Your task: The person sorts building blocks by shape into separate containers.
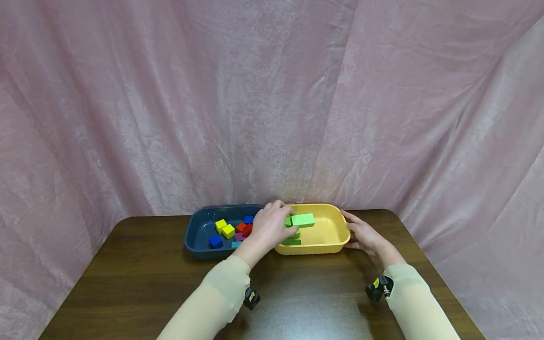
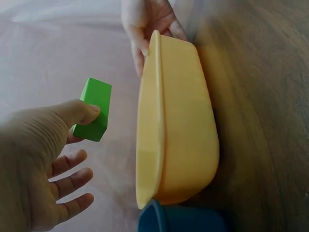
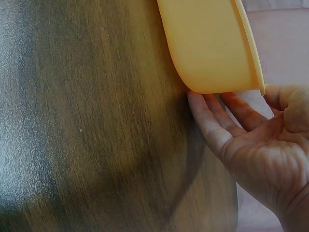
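My left hand (image 1: 270,226) pinches a green block (image 2: 96,108) between thumb and index finger, its other fingers spread loosely. In the head view the light green block (image 1: 303,220) appears over the left half of the yellow tray (image 1: 335,231). More green blocks (image 1: 292,242) lie in the tray beneath it, partly hidden by the hand. My right hand (image 3: 270,125) is at the tray's right end, fingers extended against the outer wall and thumb close to the rim.
Left of the yellow tray, close beside it, stands a dark blue tray (image 1: 196,231). It contains yellow blocks (image 1: 228,231), blue blocks (image 1: 215,242), red blocks (image 1: 241,227) and others. Both trays sit near the far edge of the wooden table (image 1: 297,297), before a pink curtain (image 1: 272,104).
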Demonstrator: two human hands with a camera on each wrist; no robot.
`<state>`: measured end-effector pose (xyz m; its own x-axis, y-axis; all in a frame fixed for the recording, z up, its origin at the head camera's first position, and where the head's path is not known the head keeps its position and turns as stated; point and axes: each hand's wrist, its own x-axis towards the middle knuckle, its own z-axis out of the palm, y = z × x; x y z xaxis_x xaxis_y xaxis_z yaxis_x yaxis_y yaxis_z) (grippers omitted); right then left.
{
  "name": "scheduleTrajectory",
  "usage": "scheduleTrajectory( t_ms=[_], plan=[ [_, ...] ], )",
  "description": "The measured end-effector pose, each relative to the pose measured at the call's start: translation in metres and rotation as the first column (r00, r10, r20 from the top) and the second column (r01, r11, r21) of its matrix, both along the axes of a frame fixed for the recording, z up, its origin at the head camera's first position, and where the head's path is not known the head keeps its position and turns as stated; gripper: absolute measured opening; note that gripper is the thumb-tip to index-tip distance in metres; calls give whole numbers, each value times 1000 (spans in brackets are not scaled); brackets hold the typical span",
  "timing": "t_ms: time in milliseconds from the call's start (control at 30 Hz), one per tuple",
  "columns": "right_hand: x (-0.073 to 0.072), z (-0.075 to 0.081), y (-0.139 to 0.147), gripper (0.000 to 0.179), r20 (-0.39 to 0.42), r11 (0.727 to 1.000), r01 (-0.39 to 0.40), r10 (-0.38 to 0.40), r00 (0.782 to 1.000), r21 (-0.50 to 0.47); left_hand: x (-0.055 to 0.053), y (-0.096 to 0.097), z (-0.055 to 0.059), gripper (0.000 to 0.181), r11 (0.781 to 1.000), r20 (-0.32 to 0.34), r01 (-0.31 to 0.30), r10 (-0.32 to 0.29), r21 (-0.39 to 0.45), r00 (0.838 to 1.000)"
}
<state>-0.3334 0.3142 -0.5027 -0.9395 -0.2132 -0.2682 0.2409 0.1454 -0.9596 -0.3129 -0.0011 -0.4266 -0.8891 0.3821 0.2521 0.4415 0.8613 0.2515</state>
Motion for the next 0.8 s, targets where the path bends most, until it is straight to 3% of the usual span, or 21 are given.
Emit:
scheduleTrajectory(
  t_ms=[300,800],
  plan=[
    [1,1,-1,59,-2,1000,-4,4,1000,8,-9,6,-12,37,999,61,-20,23,-44,998],
    [3,1,-3,60,-10,1000,-16,16,1000,-11,-12,17,-19,38,998,45,-17,19,-53,999]
  ],
)
